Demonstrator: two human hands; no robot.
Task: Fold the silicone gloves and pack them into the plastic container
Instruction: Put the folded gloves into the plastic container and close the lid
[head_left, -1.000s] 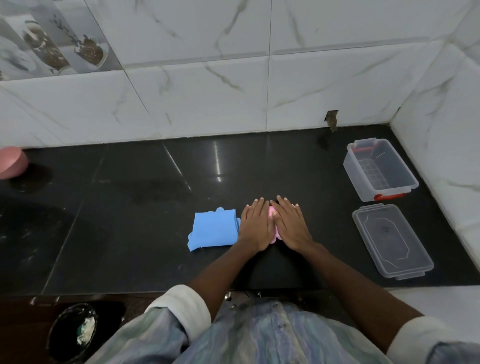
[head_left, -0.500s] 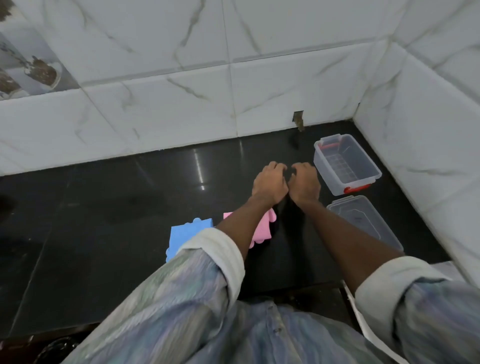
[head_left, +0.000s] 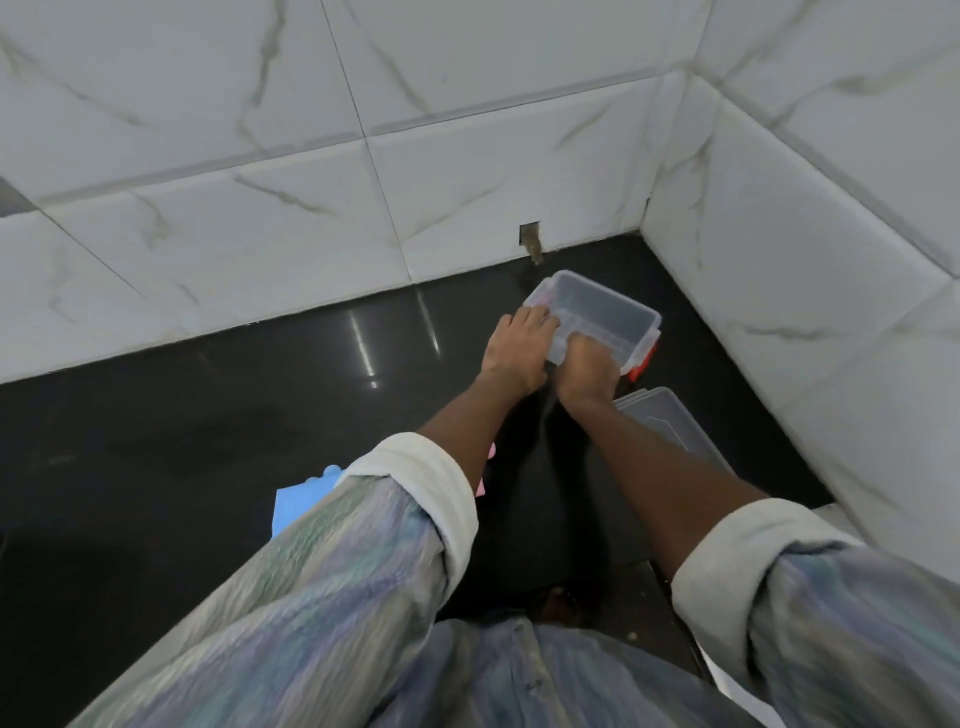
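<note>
The clear plastic container (head_left: 602, 309) with red clips sits tilted at the back right of the black counter. My left hand (head_left: 519, 345) grips its near left rim. My right hand (head_left: 587, 371) is closed over the near rim with fingers inside. The blue silicone glove (head_left: 298, 501) lies folded on the counter, mostly hidden behind my left sleeve. Only a sliver of the pink glove (head_left: 487, 470) shows beside my left forearm.
The clear lid (head_left: 670, 426) lies flat just in front of the container, partly under my right forearm. White marble-tile walls close the back and right sides. The black counter (head_left: 208, 415) stretches out to the left.
Both hands left the pink glove, reached forward and right, and took hold of the container, which now sits tilted. My head turned right, pushing the gloves low in view.
</note>
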